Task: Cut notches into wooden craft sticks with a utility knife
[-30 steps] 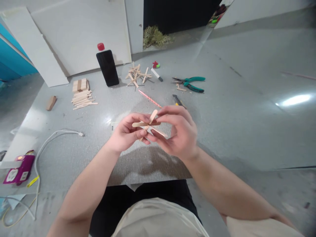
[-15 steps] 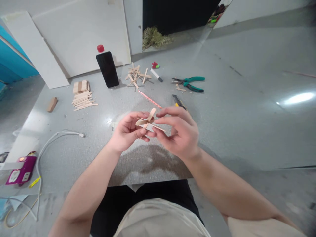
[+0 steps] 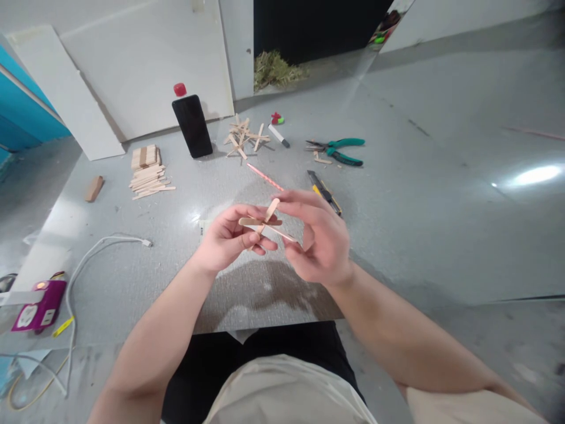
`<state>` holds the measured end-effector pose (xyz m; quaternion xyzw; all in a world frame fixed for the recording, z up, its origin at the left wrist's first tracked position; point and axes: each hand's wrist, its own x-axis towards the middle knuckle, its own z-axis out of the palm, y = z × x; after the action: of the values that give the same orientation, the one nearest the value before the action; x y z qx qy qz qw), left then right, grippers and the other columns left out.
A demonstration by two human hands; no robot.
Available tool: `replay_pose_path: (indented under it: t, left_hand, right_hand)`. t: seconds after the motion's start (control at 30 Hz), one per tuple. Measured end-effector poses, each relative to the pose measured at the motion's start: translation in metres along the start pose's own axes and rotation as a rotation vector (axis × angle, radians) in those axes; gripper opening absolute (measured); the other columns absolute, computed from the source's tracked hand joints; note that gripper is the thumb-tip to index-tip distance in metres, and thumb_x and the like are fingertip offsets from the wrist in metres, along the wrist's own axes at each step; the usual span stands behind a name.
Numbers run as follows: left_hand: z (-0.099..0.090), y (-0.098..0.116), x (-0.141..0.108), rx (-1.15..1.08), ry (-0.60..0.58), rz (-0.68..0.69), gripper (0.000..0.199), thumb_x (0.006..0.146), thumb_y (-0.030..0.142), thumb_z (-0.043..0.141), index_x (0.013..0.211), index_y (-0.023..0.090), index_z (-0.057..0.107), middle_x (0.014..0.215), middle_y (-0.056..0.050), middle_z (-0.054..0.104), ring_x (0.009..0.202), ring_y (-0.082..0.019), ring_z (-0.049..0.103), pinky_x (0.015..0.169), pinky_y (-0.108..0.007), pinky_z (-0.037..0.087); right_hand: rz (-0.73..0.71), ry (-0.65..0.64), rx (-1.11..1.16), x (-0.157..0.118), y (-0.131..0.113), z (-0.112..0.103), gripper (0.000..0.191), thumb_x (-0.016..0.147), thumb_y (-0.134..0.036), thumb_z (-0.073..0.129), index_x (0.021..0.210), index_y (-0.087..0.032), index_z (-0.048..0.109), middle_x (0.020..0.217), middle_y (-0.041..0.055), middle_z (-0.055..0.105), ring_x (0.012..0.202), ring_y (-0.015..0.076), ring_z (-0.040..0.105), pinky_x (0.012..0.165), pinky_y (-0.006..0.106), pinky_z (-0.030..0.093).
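Observation:
A small piece made of crossed wooden craft sticks (image 3: 261, 222) is held up over the near part of the table. My left hand (image 3: 232, 235) is closed on it, the thumb pressing near the lower end of one stick and the other fingers behind. From the other side, my right hand (image 3: 320, 235) grips the same piece, its index finger at the tip of the raised stick and its thumb by the end of the slanting one. How the sticks join at the crossing is too small to make out. Beyond my right hand lies a utility knife (image 3: 324, 193) with yellow parts.
A red twisted pencil-like stick (image 3: 265, 176), green-handled pliers (image 3: 344, 151) and a marker (image 3: 278, 135) lie farther back. Loose craft sticks (image 3: 242, 138), stacked craft sticks (image 3: 148, 176), a black phone (image 3: 193, 125) before a red-capped bottle (image 3: 179, 89), a wooden block (image 3: 94, 188) and a white cable (image 3: 83, 259) surround them.
The craft-stick piece has turned a little, so one stick now lies level across it. My right hand's fingers have shifted along it, the index finger moving to the raised stick's tip.

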<state>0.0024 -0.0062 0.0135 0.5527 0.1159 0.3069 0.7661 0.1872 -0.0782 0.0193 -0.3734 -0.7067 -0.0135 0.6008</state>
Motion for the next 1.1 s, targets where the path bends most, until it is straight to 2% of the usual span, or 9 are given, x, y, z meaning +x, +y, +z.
replay_pose_path:
  t: [0.13, 0.27, 0.37, 0.47, 0.7, 0.83, 1.1]
  left_hand:
    - [0.001, 0.001, 0.0, -0.019, -0.008, -0.002, 0.03, 0.088, 0.029, 0.078, 0.111, 0.021, 0.061, 0.117, -0.007, 0.072, 0.074, -0.012, 0.077, 0.059, -0.015, 0.061]
    - [0.0, 0.0, 0.0, -0.016, 0.014, 0.011, 0.028, 0.088, 0.03, 0.078, 0.11, 0.023, 0.063, 0.118, -0.005, 0.072, 0.074, -0.011, 0.077, 0.06, -0.015, 0.06]
    - [-0.001, -0.001, 0.0, -0.003, 0.033, 0.028, 0.025, 0.087, 0.03, 0.08, 0.106, 0.023, 0.064, 0.124, -0.004, 0.069, 0.074, -0.009, 0.076, 0.061, -0.015, 0.06]
    - [0.0, -0.002, 0.001, 0.013, 0.05, 0.033, 0.025, 0.086, 0.03, 0.08, 0.104, 0.022, 0.065, 0.134, -0.004, 0.064, 0.075, -0.009, 0.076, 0.061, -0.015, 0.06]
    - [0.002, -0.003, 0.002, 0.045, 0.077, 0.034, 0.037, 0.086, 0.031, 0.081, 0.116, 0.026, 0.06, 0.123, -0.003, 0.068, 0.078, -0.01, 0.076, 0.061, -0.013, 0.058]
    - [0.003, -0.004, 0.002, 0.076, 0.09, 0.04, 0.038, 0.086, 0.031, 0.08, 0.117, 0.026, 0.06, 0.126, -0.003, 0.067, 0.08, -0.01, 0.076, 0.063, -0.013, 0.058]
    - [0.01, 0.002, 0.002, 0.133, 0.126, 0.087, 0.029, 0.087, 0.026, 0.079, 0.112, 0.025, 0.064, 0.13, -0.002, 0.062, 0.084, -0.01, 0.077, 0.065, -0.013, 0.06]
  right_hand:
    - [0.018, -0.04, 0.063, 0.0, 0.001, 0.001, 0.055, 0.083, -0.016, 0.056, 0.138, -0.027, 0.055, 0.133, 0.0116, 0.064, 0.121, 0.0301, 0.065, 0.099, 0.053, 0.057]
    - [0.023, 0.009, 0.039, 0.002, -0.002, 0.003, 0.055, 0.084, -0.02, 0.061, 0.137, -0.028, 0.053, 0.128, 0.0104, 0.066, 0.118, 0.0305, 0.066, 0.098, 0.054, 0.058]
    - [-0.028, 0.057, -0.027, 0.004, -0.004, 0.002, 0.049, 0.081, -0.017, 0.066, 0.128, -0.03, 0.059, 0.124, 0.0097, 0.065, 0.111, 0.0291, 0.067, 0.089, 0.05, 0.061]
    - [-0.033, 0.045, -0.062, 0.006, -0.006, 0.001, 0.038, 0.082, -0.013, 0.066, 0.116, -0.03, 0.065, 0.12, 0.0088, 0.064, 0.106, 0.0269, 0.068, 0.084, 0.046, 0.062]
    - [0.031, 0.022, -0.068, 0.006, -0.005, 0.002, 0.029, 0.084, -0.011, 0.064, 0.11, -0.025, 0.066, 0.118, 0.0102, 0.064, 0.104, 0.0242, 0.068, 0.087, 0.044, 0.061]
    - [0.049, 0.015, -0.051, 0.004, -0.002, 0.002, 0.022, 0.085, -0.012, 0.063, 0.102, -0.025, 0.067, 0.118, 0.0088, 0.064, 0.101, 0.023, 0.069, 0.086, 0.044, 0.061]
    - [0.112, 0.013, 0.011, 0.003, 0.0, 0.002, 0.021, 0.085, -0.013, 0.061, 0.101, -0.025, 0.069, 0.117, 0.008, 0.066, 0.097, 0.0227, 0.07, 0.087, 0.045, 0.061]
